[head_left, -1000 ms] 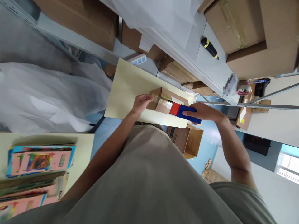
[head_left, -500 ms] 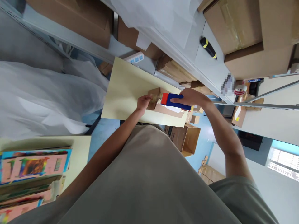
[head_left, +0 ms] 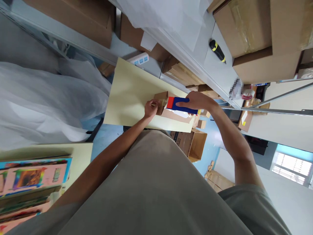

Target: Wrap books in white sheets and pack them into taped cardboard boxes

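Note:
A small brown cardboard box [head_left: 161, 98] lies on a pale yellow board [head_left: 129, 86], with shiny tape over its left end. My right hand [head_left: 193, 100] is wrapped round a blue and red tape dispenser [head_left: 179, 103]. The dispenser's red end sits on or just above the top of the box, near the tape. At the left end of the box, my left hand [head_left: 151, 108] has its fingers curled in against the taped edge. White film or a label shows below the dispenser, partly hidden by it.
A shelf behind the board carries cartons [head_left: 182, 70], a white power strip [head_left: 139, 60] and a black-and-yellow screwdriver [head_left: 217, 51]. White sheeting [head_left: 49, 98] hangs at left. Printed pink packages [head_left: 31, 176] lie lower left. An open carton [head_left: 197, 145] stands on the blue floor.
My left hand has shifted slightly, its fingers more curled at the box's end. The dispenser stays near the same spot on the box. The whole view has drifted slightly left.

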Motion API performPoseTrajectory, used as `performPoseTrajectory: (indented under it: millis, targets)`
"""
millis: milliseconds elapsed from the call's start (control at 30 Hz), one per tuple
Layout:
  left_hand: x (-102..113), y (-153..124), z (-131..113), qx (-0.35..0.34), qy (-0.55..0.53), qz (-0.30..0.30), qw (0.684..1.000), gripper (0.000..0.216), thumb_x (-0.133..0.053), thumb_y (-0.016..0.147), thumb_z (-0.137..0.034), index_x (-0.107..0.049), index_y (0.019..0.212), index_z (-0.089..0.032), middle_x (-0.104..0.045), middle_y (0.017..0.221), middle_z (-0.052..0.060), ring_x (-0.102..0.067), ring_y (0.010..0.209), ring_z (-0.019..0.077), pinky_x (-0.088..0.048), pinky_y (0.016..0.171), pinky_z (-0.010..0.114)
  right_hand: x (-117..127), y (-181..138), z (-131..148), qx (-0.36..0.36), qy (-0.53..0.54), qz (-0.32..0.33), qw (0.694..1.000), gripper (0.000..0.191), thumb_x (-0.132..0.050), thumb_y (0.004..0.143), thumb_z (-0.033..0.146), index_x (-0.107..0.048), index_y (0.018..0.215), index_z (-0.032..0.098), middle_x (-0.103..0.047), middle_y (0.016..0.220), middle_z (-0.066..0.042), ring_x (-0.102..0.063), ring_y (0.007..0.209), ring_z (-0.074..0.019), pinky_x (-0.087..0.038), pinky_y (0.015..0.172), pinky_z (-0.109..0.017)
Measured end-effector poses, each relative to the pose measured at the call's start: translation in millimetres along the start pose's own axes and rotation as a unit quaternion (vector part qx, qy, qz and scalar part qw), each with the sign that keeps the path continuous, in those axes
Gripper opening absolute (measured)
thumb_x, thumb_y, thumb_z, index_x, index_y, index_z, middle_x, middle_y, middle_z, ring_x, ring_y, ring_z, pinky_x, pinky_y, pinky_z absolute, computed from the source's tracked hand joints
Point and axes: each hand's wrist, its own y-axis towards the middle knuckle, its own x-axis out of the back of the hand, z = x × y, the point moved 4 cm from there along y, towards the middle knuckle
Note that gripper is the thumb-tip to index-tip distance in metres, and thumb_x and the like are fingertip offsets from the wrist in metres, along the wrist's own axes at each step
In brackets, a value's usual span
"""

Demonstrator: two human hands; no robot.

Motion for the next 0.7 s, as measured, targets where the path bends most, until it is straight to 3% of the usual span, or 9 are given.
performPoseTrajectory:
  millis: [100,167,333,500,600,700]
  targets:
    - [5.7,-1.1,13.0,0.072,0.026,-0.005,0.997,0.039,-0.085,0.08,-0.029,-0.068,0.115,-0.021,-0.071,0.092,0.004,-0.067,0.081,0.0204,-0.049,0.076,0.031,-1.3,-0.4,-0.5,0.007,0.005,0.013,1.0,0.074,-0.068,0.09,0.09,-0.071,0.063,0.021,-0.065,0.05,-0.007,-0.062,0.05,-0.0203,-0.046,0.058,-0.035]
    - [8.5,-3.7,12.9,0.07,0.039,0.01,0.997,0.039,-0.084,0.079,-0.026,-0.068,0.115,-0.021,-0.07,0.091,0.003,-0.066,0.08,0.0197,-0.049,0.077,0.031,-2.0,-1.5,-0.5,0.012,0.015,0.02,1.0,0.072,-0.07,0.09,0.089,-0.071,0.064,0.022,-0.066,0.051,-0.007,-0.062,0.05,-0.0205,-0.046,0.058,-0.035]
    - [2.6,-11.7,-14.5,-0.068,-0.013,0.077,0.995,0.029,-0.079,0.082,-0.022,-0.072,0.11,-0.019,-0.075,0.106,0.007,-0.07,0.093,0.019,-0.055,0.092,0.032,-2.8,-6.1,-0.1,-0.019,0.01,0.024,0.999,0.07,-0.075,0.088,0.086,-0.068,0.06,0.022,-0.065,0.051,-0.006,-0.062,0.05,-0.0197,-0.045,0.06,-0.035]
    - [-6.1,-12.1,-28.7,-0.088,-0.003,0.137,0.987,0.029,-0.073,0.082,-0.017,-0.074,0.111,-0.017,-0.078,0.109,0.01,-0.072,0.097,0.0211,-0.058,0.095,0.035,-3.8,-12.1,4.4,-0.034,-0.022,0.026,0.999,0.069,-0.069,0.097,0.081,-0.071,0.065,0.02,-0.071,0.059,-0.009,-0.065,0.054,-0.0201,-0.045,0.062,-0.035]
    - [-3.8,-14.1,-37.7,-0.143,0.039,0.178,0.973,0.053,-0.076,0.081,-0.019,-0.071,0.133,-0.02,-0.074,0.128,0.011,-0.07,0.111,0.0237,-0.059,0.098,0.037,-5.2,-15.2,6.6,-0.04,-0.056,0.023,0.997,0.067,-0.064,0.1,0.079,-0.073,0.072,0.018,-0.073,0.064,-0.01,-0.065,0.057,-0.0205,-0.045,0.062,-0.034]
    - [-4.2,-19.6,-53.0,-0.238,0.105,0.24,0.935,0.083,-0.084,0.081,-0.025,-0.056,0.159,-0.027,-0.061,0.148,0.012,-0.063,0.128,0.0283,-0.057,0.107,0.043,-7.7,-17.5,8.1,-0.047,-0.072,0.026,0.996,0.066,-0.061,0.103,0.076,-0.074,0.077,0.018,-0.073,0.065,-0.01,-0.065,0.059,-0.0204,-0.045,0.063,-0.033]
